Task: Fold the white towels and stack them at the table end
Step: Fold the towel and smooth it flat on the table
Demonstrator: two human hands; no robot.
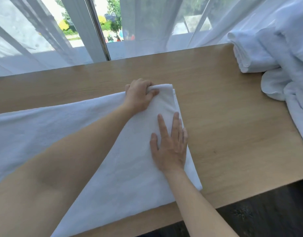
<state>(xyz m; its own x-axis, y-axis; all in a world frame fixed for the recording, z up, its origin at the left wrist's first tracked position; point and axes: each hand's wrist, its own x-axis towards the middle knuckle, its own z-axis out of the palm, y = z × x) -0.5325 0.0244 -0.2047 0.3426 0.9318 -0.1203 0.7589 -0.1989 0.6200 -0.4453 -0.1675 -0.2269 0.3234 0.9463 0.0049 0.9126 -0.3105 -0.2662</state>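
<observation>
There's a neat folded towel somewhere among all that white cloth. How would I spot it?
Follow the wooden table to its far right end by the curtained window. The folded towel lies there, its layered edges facing you. Unlike the crumpled heap of towels beside it, it is squared and tidy.

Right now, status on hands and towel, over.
Left hand grips far corner of white towel. Right hand flat, pressing it. Folded towels and loose heap at table end. Nothing in the way.

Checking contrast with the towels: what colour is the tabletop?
Light oak-like wood grain table; head view.
</observation>
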